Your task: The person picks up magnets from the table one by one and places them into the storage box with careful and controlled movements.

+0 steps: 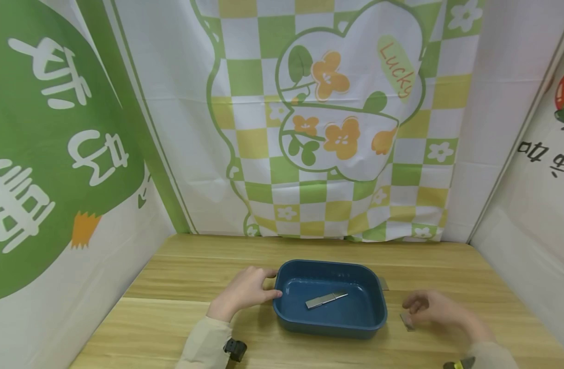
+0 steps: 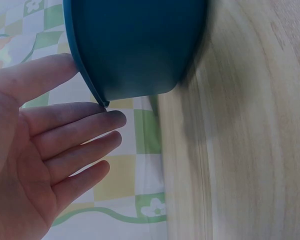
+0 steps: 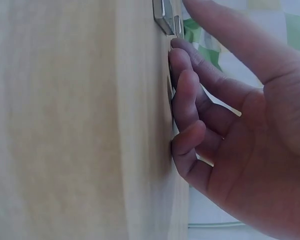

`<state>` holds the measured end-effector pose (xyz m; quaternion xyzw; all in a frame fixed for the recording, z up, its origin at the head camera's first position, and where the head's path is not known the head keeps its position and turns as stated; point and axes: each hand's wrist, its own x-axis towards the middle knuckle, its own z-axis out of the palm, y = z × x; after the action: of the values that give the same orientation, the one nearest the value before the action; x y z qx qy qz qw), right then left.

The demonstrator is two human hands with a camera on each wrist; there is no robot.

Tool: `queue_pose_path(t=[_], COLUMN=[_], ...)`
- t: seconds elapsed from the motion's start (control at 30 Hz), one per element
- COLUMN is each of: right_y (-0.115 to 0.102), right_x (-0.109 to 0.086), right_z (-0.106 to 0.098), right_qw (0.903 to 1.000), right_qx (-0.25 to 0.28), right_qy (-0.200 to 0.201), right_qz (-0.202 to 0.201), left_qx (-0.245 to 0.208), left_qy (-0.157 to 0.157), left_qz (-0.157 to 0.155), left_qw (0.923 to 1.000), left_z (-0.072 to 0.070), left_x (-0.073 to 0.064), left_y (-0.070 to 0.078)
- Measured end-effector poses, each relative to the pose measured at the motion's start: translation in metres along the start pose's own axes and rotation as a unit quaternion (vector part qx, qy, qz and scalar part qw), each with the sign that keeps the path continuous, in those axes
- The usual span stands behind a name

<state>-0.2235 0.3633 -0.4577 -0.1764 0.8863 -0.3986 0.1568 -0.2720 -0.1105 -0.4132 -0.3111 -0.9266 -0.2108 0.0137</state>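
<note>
My left hand (image 1: pixel 246 293) is at the left end of a blue rectangular box (image 1: pixel 330 330), touching its rim with thumb and forefinger. In the left wrist view the other fingers (image 2: pixel 85 150) stretch out straight beside the box wall. Inside the box lies a slim silver metal piece (image 1: pixel 325 300), narrower at one end. My right hand (image 1: pixel 431 310) is low over the table, right of the box, fingers bent. A small flat silver piece (image 1: pixel 406 322) lies at its fingertips; in the right wrist view a block-shaped metal piece (image 3: pixel 163 16) appears just past the forefinger.
Another flat silver piece (image 1: pixel 383 284) shows by the box's back right corner, partly hidden behind it. The wooden table (image 1: pixel 208 266) meets a checkered cloth (image 1: pixel 305 205) at the back, with printed cloth walls on both sides.
</note>
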Motion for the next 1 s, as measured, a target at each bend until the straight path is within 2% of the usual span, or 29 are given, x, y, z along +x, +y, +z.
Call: queue_pose_path(t=[0.23,0.7,1.0], right_y=[-0.0070,-0.0090,-0.0066], right_x=[0.0001,-0.0038,-0.0028], right_z=[0.0038,0.0060,0.0084], right_qw=[0.9991,0.9993,0.9976], right_qx=[-0.039,-0.032,-0.059], right_qy=[0.014,0.015,0.033], right_qz=[-0.004,-0.013,0.014], left_qx=[-0.001,0.005,0.002], left_qy=[0.001,0.001,0.002], left_qz=[-0.002,0.000,-0.001], left_qw=[1.0000,1.0000,1.0000], left_z=[0.0000,0.0003,-0.0004], left_x=[0.0002,0.0007,-0.0001], left_y=[-0.0002,-0.0004,0.0003])
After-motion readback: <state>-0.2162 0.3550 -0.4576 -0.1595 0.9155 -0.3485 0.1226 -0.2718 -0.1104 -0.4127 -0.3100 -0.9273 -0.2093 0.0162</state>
